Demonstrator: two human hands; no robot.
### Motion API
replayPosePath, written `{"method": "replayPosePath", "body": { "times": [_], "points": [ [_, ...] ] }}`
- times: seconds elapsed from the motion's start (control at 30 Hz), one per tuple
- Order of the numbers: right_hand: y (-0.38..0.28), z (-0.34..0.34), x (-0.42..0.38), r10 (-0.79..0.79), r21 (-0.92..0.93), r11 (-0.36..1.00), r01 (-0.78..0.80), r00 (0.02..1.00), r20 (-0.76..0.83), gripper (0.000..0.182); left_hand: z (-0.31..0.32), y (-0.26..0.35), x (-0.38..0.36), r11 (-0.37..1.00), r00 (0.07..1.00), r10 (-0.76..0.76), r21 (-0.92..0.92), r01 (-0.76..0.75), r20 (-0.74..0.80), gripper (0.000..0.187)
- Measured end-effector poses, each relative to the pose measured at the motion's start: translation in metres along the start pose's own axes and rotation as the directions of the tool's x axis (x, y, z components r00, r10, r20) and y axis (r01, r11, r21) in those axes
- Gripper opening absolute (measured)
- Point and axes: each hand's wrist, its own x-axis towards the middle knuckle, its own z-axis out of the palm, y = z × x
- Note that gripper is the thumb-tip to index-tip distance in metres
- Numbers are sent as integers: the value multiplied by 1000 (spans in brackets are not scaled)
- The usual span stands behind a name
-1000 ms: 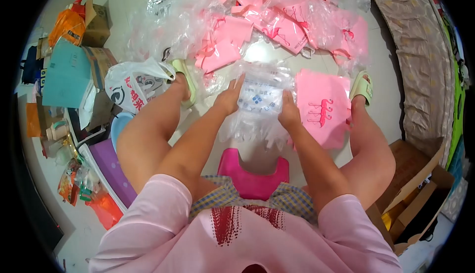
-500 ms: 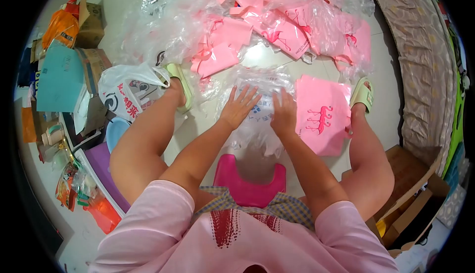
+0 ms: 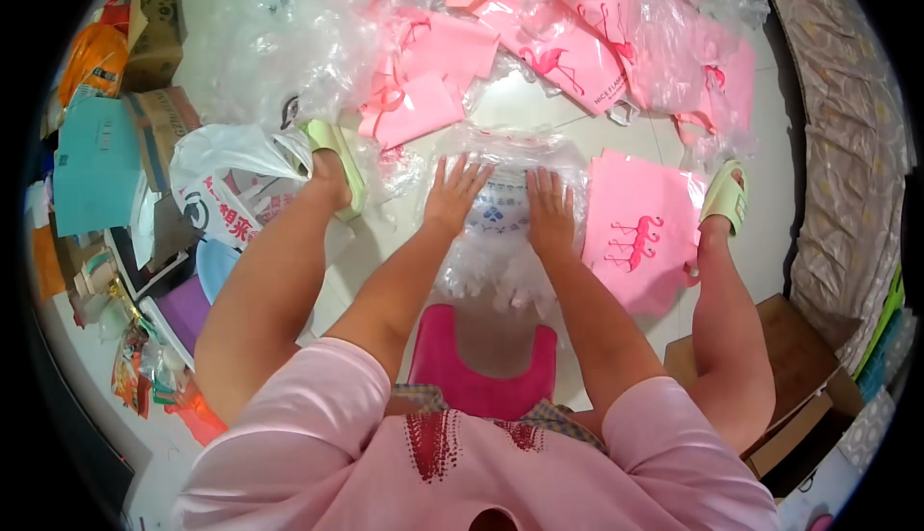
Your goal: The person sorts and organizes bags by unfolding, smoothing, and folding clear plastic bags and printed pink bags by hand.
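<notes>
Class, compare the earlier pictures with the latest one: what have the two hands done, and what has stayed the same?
The left hand and right hand were upright at the sides of the clear plastic bags; they have opened and moved inward, and now lie palms down, fingers spread, on top. The flamingo bag beside them and the pink stool stayed put.

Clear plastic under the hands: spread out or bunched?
Mostly spread out: clear plastic lies flat under left hand and right hand; its near edge looks crumpled.
</notes>
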Motion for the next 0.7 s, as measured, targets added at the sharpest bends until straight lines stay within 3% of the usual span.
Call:
{"method": "replayPosePath", "body": {
  "times": [0.07, 0.1, 0.17, 0.2, 0.27, 0.3, 0.37, 0.4, 0.47, 0.5, 0.57, 0.6, 0.63, 0.67, 0.7],
  "points": [
    [-4, -9, -1, 34, 35, 999, -37, 996, 83, 72, 17, 4, -4, 991, 983, -38, 123, 61, -181, 115],
    [-6, -19, -3, 30, 40, 999, -33, 997, 76, 72, 16, 5, -12, 989, 982, -44, 129, 68, -182, 115],
    [-8, -37, -10, -71, 82, 994, 73, 997, -25, 68, 17, 8, -27, 998, 934, 40, 54, -23, -355, 107],
    [-9, -40, -16, -72, 84, 994, 74, 997, -26, 68, 16, 11, -38, 998, 934, 39, 55, -21, -354, 107],
    [-12, -45, -27, -122, 224, 974, 45, 932, 342, 79, 13, 15, -60, 978, 959, 49, -183, -104, -280, 85],
    [-15, -40, -32, -126, 226, 973, 49, 933, 338, 79, 9, 17, -70, 979, 959, 45, -180, -99, -281, 85],
    [-22, -29, -42, -117, 273, 962, -28, 860, 497, 76, 0, 17, -89, 987, 992, 88, -125, -98, -88, 80],
    [-24, -32, -48, -127, 277, 961, -16, 862, 490, 76, 11, 16, -91, 989, 993, 76, -121, -87, -90, 80],
    [-26, -38, -61, -106, 209, 975, 78, 986, 127, 65, 42, 14, -92, 978, 945, 50, 209, 20, -323, 87],
    [-27, -38, -59, -111, 210, 974, 84, 987, 116, 65, 34, 8, -96, 976, 944, 44, 214, 29, -328, 87],
    [-28, -36, -58, -127, 231, 965, 125, 992, -6, 57, 12, 1, -107, 993, 980, 83, -62, -96, -184, 77],
    [-30, -39, -59, -133, 231, 964, 132, 991, -11, 57, 14, -4, -110, 994, 980, 76, -62, -89, -186, 77],
    [-33, -42, -56, -104, 292, 953, 85, 993, 48, 55, 15, -14, -111, 948, 963, -129, -314, 50, -237, 72],
    [-35, -45, -53, -79, 349, 936, 36, 991, 109, 53, 16, -24, -112, 819, 913, -333, -551, 157, -235, 67],
    [-38, -48, -50, -79, 348, 937, 40, 992, 99, 53, 12, -31, -113, 822, 910, -335, -548, 156, -245, 67]
  ]
}}
